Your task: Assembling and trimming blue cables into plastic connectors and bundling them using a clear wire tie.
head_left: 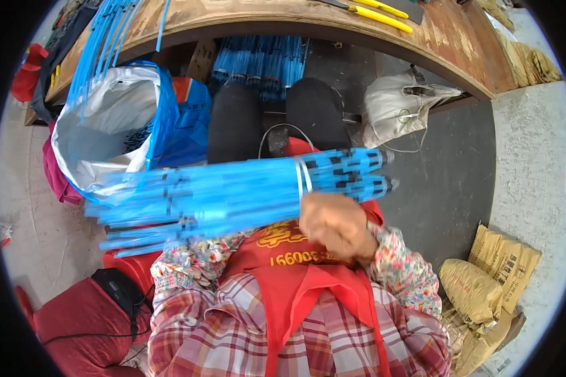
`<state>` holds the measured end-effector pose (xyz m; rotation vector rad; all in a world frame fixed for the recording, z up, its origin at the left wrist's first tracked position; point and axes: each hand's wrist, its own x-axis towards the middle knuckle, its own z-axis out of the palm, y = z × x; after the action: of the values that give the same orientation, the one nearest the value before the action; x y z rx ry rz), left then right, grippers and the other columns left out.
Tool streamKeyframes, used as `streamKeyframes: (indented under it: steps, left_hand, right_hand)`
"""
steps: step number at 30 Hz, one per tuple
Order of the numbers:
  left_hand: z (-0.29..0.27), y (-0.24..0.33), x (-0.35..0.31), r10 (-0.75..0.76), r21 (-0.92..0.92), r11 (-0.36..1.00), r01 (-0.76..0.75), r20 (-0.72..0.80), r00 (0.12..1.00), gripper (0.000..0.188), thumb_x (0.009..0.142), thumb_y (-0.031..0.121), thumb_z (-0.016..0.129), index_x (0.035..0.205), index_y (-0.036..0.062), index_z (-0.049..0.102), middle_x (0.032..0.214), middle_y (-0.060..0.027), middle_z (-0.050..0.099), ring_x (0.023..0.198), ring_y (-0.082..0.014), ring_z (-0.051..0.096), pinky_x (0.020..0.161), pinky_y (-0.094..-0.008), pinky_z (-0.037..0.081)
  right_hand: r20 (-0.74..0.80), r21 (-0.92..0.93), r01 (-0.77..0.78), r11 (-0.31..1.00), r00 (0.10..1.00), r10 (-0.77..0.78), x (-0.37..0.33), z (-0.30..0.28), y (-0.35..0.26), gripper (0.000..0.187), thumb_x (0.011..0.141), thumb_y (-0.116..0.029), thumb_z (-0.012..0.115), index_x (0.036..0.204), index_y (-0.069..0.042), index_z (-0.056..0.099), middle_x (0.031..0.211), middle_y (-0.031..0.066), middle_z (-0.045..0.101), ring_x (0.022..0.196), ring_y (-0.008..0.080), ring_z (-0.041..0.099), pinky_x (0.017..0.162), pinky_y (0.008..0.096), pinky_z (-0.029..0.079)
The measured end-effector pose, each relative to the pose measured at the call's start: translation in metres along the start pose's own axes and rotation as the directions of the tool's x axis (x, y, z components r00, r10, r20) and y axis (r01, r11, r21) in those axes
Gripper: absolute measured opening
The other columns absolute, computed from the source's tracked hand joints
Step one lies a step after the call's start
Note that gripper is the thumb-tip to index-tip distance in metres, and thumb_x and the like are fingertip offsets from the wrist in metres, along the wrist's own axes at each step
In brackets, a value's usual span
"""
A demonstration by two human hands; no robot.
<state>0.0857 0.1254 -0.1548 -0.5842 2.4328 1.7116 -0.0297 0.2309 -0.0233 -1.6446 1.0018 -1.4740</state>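
Blue bundled rods lie beyond the right hand, apparently touching.

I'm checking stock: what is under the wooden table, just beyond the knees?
Blue-and-black strips lie there; the tabletop covers anything farther back, and the knees hide part of the near side.

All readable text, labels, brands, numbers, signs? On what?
Wording isn't copied here; locations only:
Red apron: yellow characters and digits, upside down in this view, partly hidden.
Brown paper sack: dark printed characters; smaller lines too small to read.
Blue bundle: dark marks, too blurred to tell if text.
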Motion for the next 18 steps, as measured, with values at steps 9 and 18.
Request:
streamKeyframes:
  steps: [9,18]
  left_hand:
    - [0.017,0.026,-0.006,-0.287,-0.793,0.589,0.153,-0.028,0.958,0.029,0.089,0.018,0.043,0.085,-0.0004,0.065,0.065,-0.0115,0.060,0.047,-0.0166,0.053,0.044,-0.0300,0.044]
    - [0.006,0.108,-0.075,-0.567,-0.893,0.447,0.052,-0.237,0.789,0.031,0.094,0.019,0.042,0.109,-0.0052,0.054,0.074,-0.0113,0.060,0.052,-0.0136,0.053,0.048,-0.0253,0.042]
  right_hand:
    - [-0.389,-0.425,-0.128,0.896,0.920,-0.053,0.101,-0.021,0.099,0.028,0.090,-0.015,0.056,0.069,0.002,0.051,0.055,0.0127,0.050,0.048,0.0204,0.052,0.045,0.0316,0.040]
    - [-0.386,-0.392,-0.164,0.905,0.922,0.000,0.118,-0.038,0.117,0.034,0.090,-0.019,0.054,0.061,-0.002,0.052,0.052,0.0144,0.051,0.048,0.0289,0.054,0.047,0.0375,0.042]
